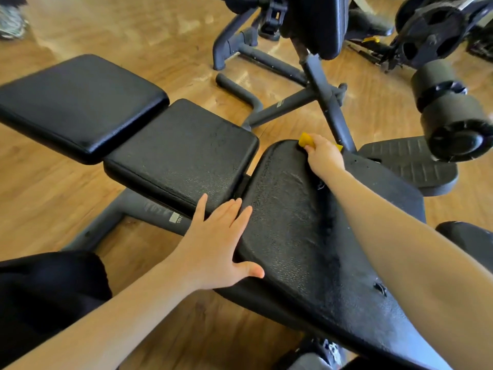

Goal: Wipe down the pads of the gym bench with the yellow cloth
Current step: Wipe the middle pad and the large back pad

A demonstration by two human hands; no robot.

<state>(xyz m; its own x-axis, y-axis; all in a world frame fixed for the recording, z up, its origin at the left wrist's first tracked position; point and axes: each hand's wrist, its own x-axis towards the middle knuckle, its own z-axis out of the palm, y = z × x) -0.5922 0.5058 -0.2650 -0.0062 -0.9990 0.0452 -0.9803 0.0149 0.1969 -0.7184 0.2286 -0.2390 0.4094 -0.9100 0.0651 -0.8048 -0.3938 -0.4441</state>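
Now right hand (pixel 324 153) fingers pinch yellow cloth (pixel 306 140) — pad (pixel 288 222) worn, cracked; left hand (pixel 216 241) fingers spread.

Black gym bench (pixel 170 217) on wood floor (pixel 53 188). Three pads: smooth end pad (pixel 77 105), cracked middle pad (pixel 181 153), worn near pad (pixel 288 228). On near pad: yellow cloth (pixel 306 140) at far edge, left hand (pixel 216 247) flat at left edge.

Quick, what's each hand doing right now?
Left hand: open, flat on the near pad.
Right hand: holding the yellow cloth on that pad's far edge.
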